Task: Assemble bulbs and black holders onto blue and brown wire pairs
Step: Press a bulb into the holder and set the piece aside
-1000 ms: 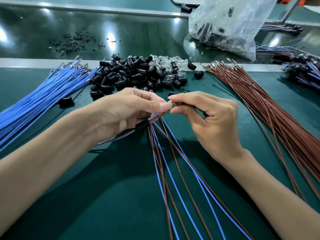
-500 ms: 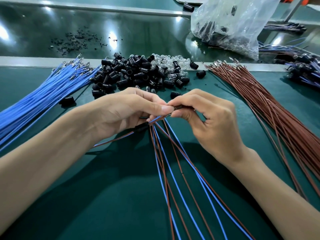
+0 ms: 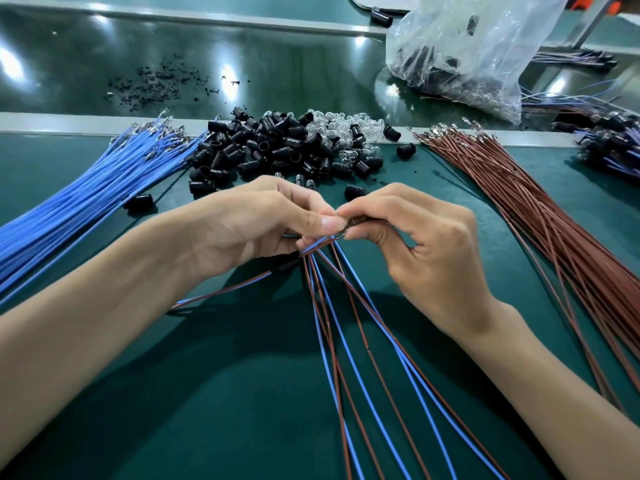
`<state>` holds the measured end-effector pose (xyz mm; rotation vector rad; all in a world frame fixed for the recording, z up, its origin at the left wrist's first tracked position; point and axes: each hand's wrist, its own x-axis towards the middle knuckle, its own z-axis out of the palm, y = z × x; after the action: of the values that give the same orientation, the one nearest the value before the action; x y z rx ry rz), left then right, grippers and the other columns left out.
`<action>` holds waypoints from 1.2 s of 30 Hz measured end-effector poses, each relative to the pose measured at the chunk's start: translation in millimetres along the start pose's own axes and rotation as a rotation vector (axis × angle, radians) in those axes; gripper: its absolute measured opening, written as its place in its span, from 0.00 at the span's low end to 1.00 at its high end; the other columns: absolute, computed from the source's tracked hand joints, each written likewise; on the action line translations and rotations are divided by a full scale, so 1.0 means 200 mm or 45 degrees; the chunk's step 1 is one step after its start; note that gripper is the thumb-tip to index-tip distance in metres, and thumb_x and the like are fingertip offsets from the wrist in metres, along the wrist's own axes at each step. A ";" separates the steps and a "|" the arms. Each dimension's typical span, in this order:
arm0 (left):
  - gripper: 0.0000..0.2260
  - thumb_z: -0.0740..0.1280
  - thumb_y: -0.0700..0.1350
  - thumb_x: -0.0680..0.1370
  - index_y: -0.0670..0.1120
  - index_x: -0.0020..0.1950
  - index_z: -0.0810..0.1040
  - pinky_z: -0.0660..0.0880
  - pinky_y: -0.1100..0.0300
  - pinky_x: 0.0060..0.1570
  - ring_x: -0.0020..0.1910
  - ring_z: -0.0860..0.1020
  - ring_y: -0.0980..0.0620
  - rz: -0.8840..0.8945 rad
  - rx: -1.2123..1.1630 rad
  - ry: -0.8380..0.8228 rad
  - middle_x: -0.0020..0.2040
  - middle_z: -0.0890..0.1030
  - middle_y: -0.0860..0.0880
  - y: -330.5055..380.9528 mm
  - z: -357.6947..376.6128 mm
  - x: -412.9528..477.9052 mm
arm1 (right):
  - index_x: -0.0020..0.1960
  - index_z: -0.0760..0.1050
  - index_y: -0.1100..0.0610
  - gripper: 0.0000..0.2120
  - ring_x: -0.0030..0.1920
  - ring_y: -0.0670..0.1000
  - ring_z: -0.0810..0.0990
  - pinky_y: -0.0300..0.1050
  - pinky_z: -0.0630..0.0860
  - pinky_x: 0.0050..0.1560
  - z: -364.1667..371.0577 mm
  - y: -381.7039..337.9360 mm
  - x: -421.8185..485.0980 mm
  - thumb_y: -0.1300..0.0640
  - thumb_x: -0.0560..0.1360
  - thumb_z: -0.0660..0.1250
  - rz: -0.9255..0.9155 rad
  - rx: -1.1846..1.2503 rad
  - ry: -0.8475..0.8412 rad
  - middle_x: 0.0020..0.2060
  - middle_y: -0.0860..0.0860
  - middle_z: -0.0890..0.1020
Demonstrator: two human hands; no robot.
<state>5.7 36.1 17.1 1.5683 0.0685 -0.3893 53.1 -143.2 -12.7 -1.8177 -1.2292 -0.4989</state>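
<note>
Over green mat (image 3: pixel 104 393), left hand (image 3: pixel 256 223) and right hand (image 3: pixel 426 251) pinch wire pairs (image 3: pixel 346 344) running nearward.

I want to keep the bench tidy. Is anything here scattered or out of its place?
Small black bits lie scattered on the belt behind the mat, and one black holder sits apart from the pile, beside the blue wires.

Desk (image 3: pixel 104 410). Left hand (image 3: pixel 249 223) and right hand (image 3: pixel 429 258) meet at centre; wire pairs (image 3: pixel 360 368) fan from them toward the near edge. Left of the hands: first wire bundle (image 3: pixel 86 209). Right of the hands: second wire bundle (image 3: pixel 554 237). Behind the hands: holder pile (image 3: pixel 263 150), bulb pile (image 3: pixel 343 128) adjoining its right rear. Farther behind, to the right: bag (image 3: pixel 478 53).
</note>
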 end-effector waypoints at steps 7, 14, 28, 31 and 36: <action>0.05 0.72 0.46 0.58 0.46 0.25 0.79 0.69 0.72 0.28 0.26 0.69 0.58 0.018 0.074 0.005 0.25 0.72 0.51 0.00 0.02 0.00 | 0.48 0.82 0.66 0.08 0.42 0.44 0.79 0.27 0.72 0.47 -0.01 0.01 0.00 0.74 0.71 0.71 0.030 0.051 -0.067 0.40 0.56 0.83; 0.08 0.74 0.50 0.55 0.47 0.26 0.79 0.69 0.72 0.28 0.26 0.70 0.59 0.030 0.144 0.064 0.26 0.73 0.52 -0.01 0.03 0.00 | 0.47 0.82 0.64 0.07 0.39 0.42 0.80 0.28 0.72 0.44 -0.02 0.02 0.01 0.72 0.70 0.71 0.146 0.159 -0.120 0.37 0.55 0.83; 0.12 0.79 0.49 0.63 0.48 0.43 0.84 0.76 0.68 0.40 0.37 0.80 0.57 0.054 0.153 -0.029 0.37 0.83 0.51 0.03 -0.06 -0.01 | 0.47 0.78 0.67 0.03 0.39 0.46 0.75 0.27 0.69 0.46 -0.01 0.05 0.01 0.67 0.74 0.69 0.047 -0.032 -0.036 0.39 0.54 0.79; 0.17 0.74 0.54 0.66 0.47 0.51 0.81 0.79 0.62 0.49 0.46 0.83 0.53 0.092 0.324 0.010 0.45 0.85 0.48 0.06 -0.11 -0.02 | 0.46 0.79 0.67 0.03 0.36 0.48 0.75 0.31 0.71 0.42 -0.01 0.07 0.01 0.66 0.74 0.69 0.113 -0.070 -0.006 0.37 0.55 0.79; 0.18 0.76 0.57 0.63 0.54 0.49 0.83 0.77 0.65 0.50 0.49 0.82 0.54 0.070 0.669 -0.082 0.48 0.85 0.51 0.09 -0.14 -0.05 | 0.46 0.78 0.66 0.03 0.36 0.49 0.75 0.35 0.71 0.41 -0.02 0.07 0.01 0.66 0.74 0.68 0.149 -0.082 -0.032 0.37 0.56 0.79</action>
<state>6.5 64.2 36.0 2.0676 -0.1378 -0.4360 67.3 -147.2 -15.9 -1.9431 -1.1270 -0.4558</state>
